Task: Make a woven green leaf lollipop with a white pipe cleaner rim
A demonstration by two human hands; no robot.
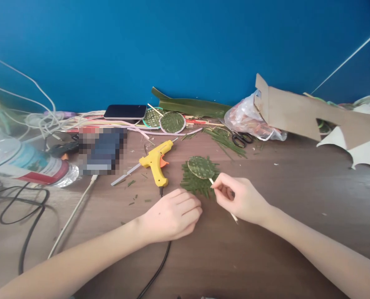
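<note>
My right hand [239, 198] pinches a thin pale stick [234, 216] whose upper end meets a round woven green disc [201, 167]. The disc lies tilted over a heap of cut green leaf strips [194, 185] on the brown table [265, 249]. My left hand [174, 216] rests on the table just left of the heap, fingers curled loosely, knuckles up, nothing visible in it. A yellow glue gun [157, 162] lies a little beyond my left hand, its black cord [158, 270] running back under that hand.
At the back lie a dark phone [125, 111], two more woven discs [171, 122], long green leaves [191, 106], black scissors [242, 139], a plastic bag [250, 118] and cardboard pieces [300, 112]. A tipped bottle [25, 164], cables [23, 211] and a blurred object [102, 150] fill the left.
</note>
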